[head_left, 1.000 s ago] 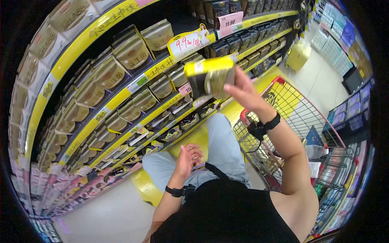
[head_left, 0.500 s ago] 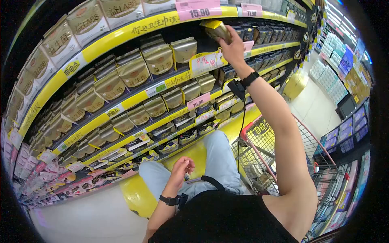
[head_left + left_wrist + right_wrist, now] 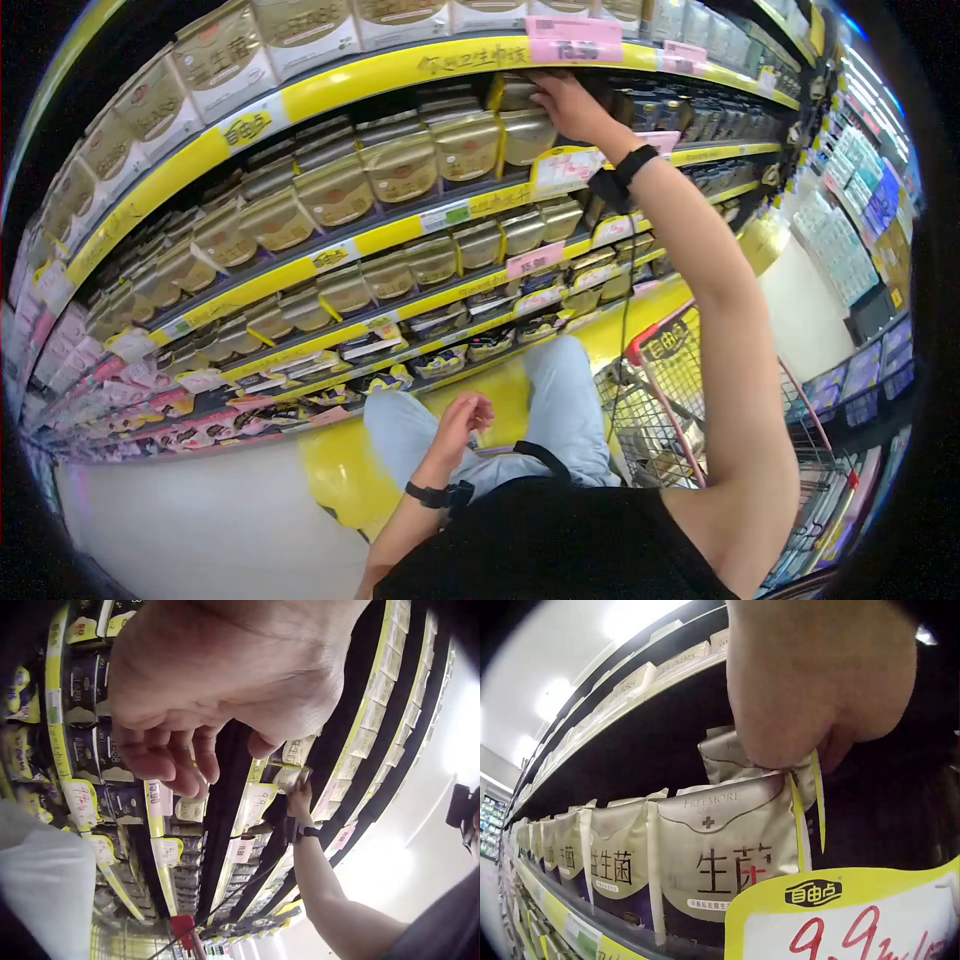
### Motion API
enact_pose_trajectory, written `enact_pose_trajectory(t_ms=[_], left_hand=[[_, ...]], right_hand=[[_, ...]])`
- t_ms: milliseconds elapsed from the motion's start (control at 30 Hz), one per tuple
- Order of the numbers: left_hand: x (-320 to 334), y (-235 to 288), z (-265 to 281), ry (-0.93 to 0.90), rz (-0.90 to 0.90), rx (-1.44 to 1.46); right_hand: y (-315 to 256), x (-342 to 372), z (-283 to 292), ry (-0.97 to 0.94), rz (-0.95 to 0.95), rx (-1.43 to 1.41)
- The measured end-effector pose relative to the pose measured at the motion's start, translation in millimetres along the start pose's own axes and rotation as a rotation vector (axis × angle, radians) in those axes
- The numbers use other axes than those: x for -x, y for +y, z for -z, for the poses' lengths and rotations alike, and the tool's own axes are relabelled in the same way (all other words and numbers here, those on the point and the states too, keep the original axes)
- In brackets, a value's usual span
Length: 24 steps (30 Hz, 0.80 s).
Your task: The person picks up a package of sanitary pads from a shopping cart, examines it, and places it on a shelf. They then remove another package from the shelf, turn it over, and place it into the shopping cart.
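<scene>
The right hand (image 3: 577, 106) reaches into the shelf under the top yellow rail, holding a gold package (image 3: 515, 92) behind the front row. From the right wrist view, that hand (image 3: 817, 690) grips the package (image 3: 731, 757), which lies behind and above a front gold package (image 3: 727, 847); the fingertips are mostly hidden. Over the lap, the left hand (image 3: 462, 425) hangs with loosely bent fingers and holds nothing. The left wrist view shows this hand (image 3: 217, 690) large and empty, with the right hand (image 3: 300, 796) at the gold packages farther off.
A shopping cart (image 3: 665, 400) stands at the right, beside the knees. Yellow shelf rails (image 3: 400, 218) carry price tags, and a large 9.9 tag (image 3: 855, 922) sticks up before the row. A black cable (image 3: 625, 300) hangs from the right wrist. Beyond the cart is an aisle floor (image 3: 800, 290).
The right hand has carried the gold package from above the cart up and left into the shelf. The left hand stays over the lap, and the head view has shifted.
</scene>
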State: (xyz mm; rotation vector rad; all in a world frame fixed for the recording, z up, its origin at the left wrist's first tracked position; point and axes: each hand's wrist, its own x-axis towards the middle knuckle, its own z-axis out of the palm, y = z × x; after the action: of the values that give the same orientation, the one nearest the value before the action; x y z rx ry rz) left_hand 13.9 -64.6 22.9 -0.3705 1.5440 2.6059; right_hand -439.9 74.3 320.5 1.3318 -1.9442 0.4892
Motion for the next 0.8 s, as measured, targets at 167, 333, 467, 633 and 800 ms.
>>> enact_pose_trajectory(t_ms=[167, 333, 467, 633, 800], left_hand=[[0, 3, -1, 0.029, -0.084, 0.045], [-4, 0, 2, 0.021, -0.062, 0.056], [-3, 3, -2, 0.023, -0.052, 0.043], [-1, 2, -4, 0.031, -0.059, -0.001], [4, -1, -5, 0.031, -0.046, -0.036]], right_hand=[[-9, -7, -1, -0.254, -0.144, -0.159], [-3, -14, 4, -0.425, -0.17, -0.175], [-3, -21, 3, -0.491, -0.103, -0.236], [-2, -34, 8, -0.689, -0.173, -0.205], [21, -30, -15, -0.572, -0.143, -0.164]])
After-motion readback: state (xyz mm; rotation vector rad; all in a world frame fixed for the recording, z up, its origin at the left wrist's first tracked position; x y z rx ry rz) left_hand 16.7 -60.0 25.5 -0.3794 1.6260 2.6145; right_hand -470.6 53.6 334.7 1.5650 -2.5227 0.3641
